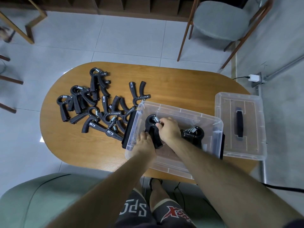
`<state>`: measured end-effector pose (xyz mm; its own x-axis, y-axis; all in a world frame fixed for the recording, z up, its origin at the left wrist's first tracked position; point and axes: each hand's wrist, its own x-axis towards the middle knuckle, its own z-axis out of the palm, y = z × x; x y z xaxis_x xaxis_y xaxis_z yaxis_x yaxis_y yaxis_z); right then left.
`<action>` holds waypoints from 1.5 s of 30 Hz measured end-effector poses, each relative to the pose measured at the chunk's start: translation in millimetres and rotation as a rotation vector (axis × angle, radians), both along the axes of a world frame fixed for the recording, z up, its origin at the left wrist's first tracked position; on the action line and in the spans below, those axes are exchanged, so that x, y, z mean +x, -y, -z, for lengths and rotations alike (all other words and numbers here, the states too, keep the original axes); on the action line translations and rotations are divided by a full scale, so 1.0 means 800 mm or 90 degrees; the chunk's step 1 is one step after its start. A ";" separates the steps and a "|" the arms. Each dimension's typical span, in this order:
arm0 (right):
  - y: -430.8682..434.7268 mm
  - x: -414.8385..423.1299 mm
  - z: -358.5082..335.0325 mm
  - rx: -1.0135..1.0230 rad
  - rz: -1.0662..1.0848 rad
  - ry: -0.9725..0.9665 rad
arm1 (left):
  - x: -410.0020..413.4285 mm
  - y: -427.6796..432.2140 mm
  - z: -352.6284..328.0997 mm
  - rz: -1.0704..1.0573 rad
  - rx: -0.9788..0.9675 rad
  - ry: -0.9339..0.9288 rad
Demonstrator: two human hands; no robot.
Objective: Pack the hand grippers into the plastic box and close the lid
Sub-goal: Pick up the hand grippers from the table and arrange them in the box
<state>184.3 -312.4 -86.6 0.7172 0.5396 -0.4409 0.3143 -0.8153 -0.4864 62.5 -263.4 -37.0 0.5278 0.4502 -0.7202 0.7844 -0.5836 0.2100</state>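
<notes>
A clear plastic box [179, 111] stands open on the wooden table, right of centre. Both my hands reach into it and hold one black hand gripper [151, 122]. My left hand [144, 143] grips its handles at the lower end. My right hand [169, 129] pinches the top by the metal spring. A second black hand gripper [194, 134] lies inside the box to the right. Several more hand grippers [98, 106] lie in a loose pile on the table left of the box. The clear lid [240, 125] with a black handle rests flat to the right of the box.
The oval wooden table [181, 83] stands on a grey tiled floor. A grey chair [220, 20] is at the back right, a green seat [32, 203] at the front left. A white plug and cable [254, 78] sit by the right wall.
</notes>
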 end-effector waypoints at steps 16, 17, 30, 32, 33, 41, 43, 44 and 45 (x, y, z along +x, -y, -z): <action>0.005 -0.001 -0.058 0.191 -0.070 0.306 | 0.009 -0.025 -0.039 -0.011 0.016 0.254; -0.003 0.004 -0.070 0.231 -0.070 0.333 | 0.014 -0.034 -0.047 -0.024 0.033 0.342; -0.175 0.100 -0.081 0.019 -0.219 0.138 | 0.108 -0.222 -0.020 -0.072 0.077 0.266; -0.194 0.110 -0.069 -0.015 -0.211 0.083 | 0.117 -0.240 -0.001 -0.100 0.043 0.214; -0.202 0.116 -0.062 -0.033 -0.204 0.050 | 0.122 -0.250 0.010 -0.117 0.028 0.193; -0.258 0.142 -0.005 -0.152 -0.132 -0.155 | 0.156 -0.296 0.082 -0.193 -0.090 0.094; -0.265 0.141 0.008 -0.153 -0.101 -0.210 | 0.161 -0.298 0.096 -0.207 -0.124 0.111; -0.268 0.140 0.016 -0.148 -0.078 -0.237 | 0.163 -0.297 0.099 -0.222 -0.145 0.128; -0.270 0.138 0.025 -0.137 -0.043 -0.267 | 0.166 -0.294 0.101 -0.254 -0.163 0.140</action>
<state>294.9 -96.6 -106.3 0.4202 0.4427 -0.7921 0.1824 -0.8963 -0.4042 195.1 -28.1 -117.6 0.5028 0.4709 -0.7249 0.8563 -0.1565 0.4922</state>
